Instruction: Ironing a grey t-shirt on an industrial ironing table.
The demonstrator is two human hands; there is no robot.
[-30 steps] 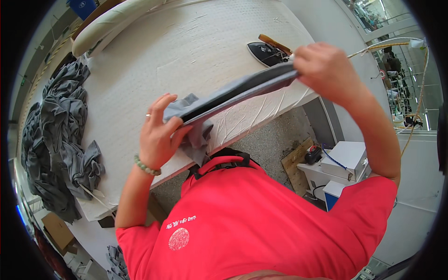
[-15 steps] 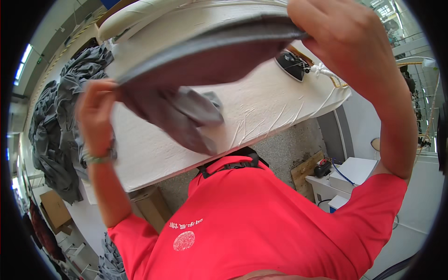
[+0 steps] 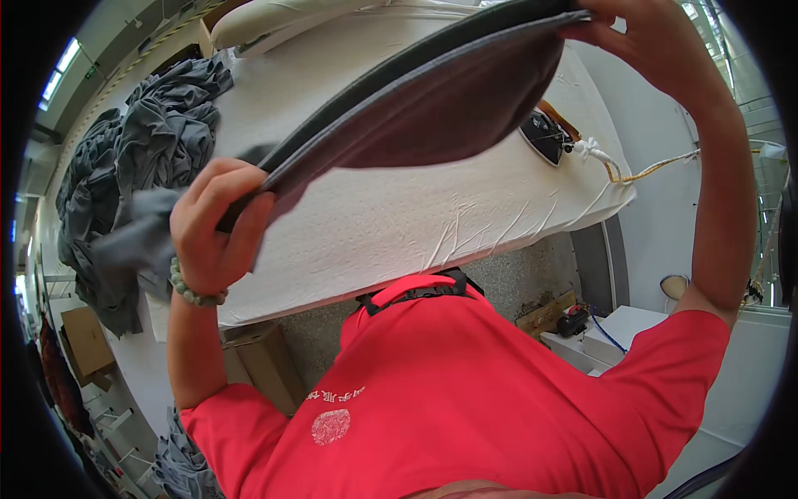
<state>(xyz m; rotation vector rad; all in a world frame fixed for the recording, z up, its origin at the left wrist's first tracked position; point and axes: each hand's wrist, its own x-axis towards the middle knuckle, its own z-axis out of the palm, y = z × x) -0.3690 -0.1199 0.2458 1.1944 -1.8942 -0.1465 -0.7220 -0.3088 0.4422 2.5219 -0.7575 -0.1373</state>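
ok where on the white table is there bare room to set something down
The widest bare patch of the white table lies between the left hand, the iron and the near edge. Another borders the grey pile, the pale padded form and the held cloth. The left end is crowded, under the pile.

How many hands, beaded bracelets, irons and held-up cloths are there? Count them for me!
Hands (left hand and right hand): 2
Beaded bracelet on the left wrist: 1
Iron on the padded table: 1
Grey cloth held up between the hands: 1
Total: 5
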